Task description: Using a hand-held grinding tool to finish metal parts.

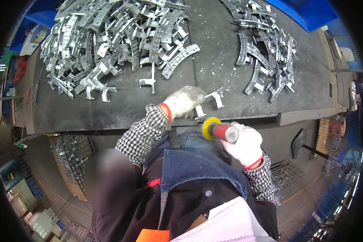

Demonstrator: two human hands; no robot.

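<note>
The left hand (184, 101), in a white knit glove with a red cuff, is closed on a small bent silver metal bracket (213, 98), pinning it near the front edge of the dark, mat-covered table (218, 64). The right hand (246, 145), gloved the same way, is wrapped around a red, metal-ended rotary hand tool with a yellow disc (218, 130), held just below the table edge and close to the bracket. A large heap of curved silver metal parts (113, 36) lies at the far left of the table, a smaller heap of similar parts (266, 48) at the far right.
</note>
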